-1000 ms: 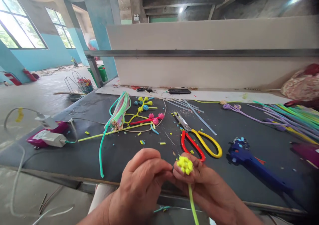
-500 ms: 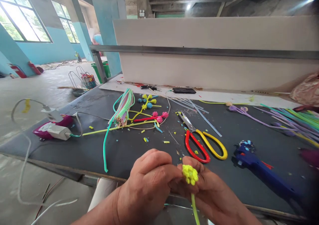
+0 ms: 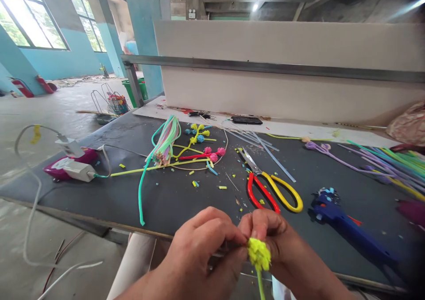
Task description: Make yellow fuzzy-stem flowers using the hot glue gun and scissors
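Note:
Both hands meet at the table's front edge around a bright yellow pipe-cleaner flower (image 3: 259,253), whose pale green stem (image 3: 260,284) hangs downward. My left hand (image 3: 209,242) is closed, thumb and fingertips pinching the flower's left edge. From the other side my right hand (image 3: 282,242) grips the head with thumb and fingers; part of that grip is hidden behind the flower. Just beyond lie scissors (image 3: 257,172) with one red and one yellow handle, blades spread. Small yellow and blue cut bits (image 3: 222,187) are scattered about.
A blue glue gun (image 3: 348,229) lies at right, near purple and green pipe cleaners (image 3: 398,162). Further left are a bundle of pastel pipe cleaners (image 3: 168,138), finished pink blossoms (image 3: 214,153) and a purple power strip (image 3: 56,170) with cables. A phone (image 3: 246,120) rests at the back.
The flower has shifted slightly down and to the right, tilting over. My right fingers have moved onto its top, and my left thumb now shows beside it.

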Available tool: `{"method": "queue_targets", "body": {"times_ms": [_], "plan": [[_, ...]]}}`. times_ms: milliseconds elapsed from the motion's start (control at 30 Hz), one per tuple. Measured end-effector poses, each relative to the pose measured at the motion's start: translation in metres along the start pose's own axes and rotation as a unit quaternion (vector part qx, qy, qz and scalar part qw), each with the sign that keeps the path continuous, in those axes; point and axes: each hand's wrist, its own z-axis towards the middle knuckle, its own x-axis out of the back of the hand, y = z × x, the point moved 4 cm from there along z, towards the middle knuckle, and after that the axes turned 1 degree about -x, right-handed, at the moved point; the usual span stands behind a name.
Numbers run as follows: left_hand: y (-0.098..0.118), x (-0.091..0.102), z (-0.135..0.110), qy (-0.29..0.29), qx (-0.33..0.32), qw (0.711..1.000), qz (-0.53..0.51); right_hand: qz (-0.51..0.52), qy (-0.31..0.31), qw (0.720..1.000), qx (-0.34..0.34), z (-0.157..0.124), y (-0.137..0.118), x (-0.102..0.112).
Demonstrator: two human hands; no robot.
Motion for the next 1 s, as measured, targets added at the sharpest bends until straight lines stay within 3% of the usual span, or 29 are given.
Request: {"method": "queue_targets", "body": {"times_ms": [133,300,467,633,733,1000], "plan": [[0.003,0.0,-0.001,-0.026,-0.024,0.999,0.027,-0.06,0.014,0.998,0.023,-0.002,-0.003,0.003],[0.008,-0.001,-0.004,-0.005,-0.077,0.994,0.081,-0.109,0.016,0.993,0.044,-0.001,-0.004,0.003],[0.011,-0.006,-0.009,-0.024,-0.096,0.982,0.163,-0.119,0.007,0.99,0.072,-0.001,-0.003,0.002],[0.014,0.003,-0.003,-0.058,-0.091,0.992,0.069,-0.075,-0.022,0.995,0.061,-0.003,-0.001,0.003],[0.015,0.011,0.004,-0.088,-0.052,0.995,0.013,-0.064,-0.034,0.996,0.054,-0.002,-0.001,0.001],[0.016,0.007,0.01,-0.121,-0.034,0.992,-0.021,-0.069,-0.048,0.996,0.037,-0.001,0.001,-0.004]]}}
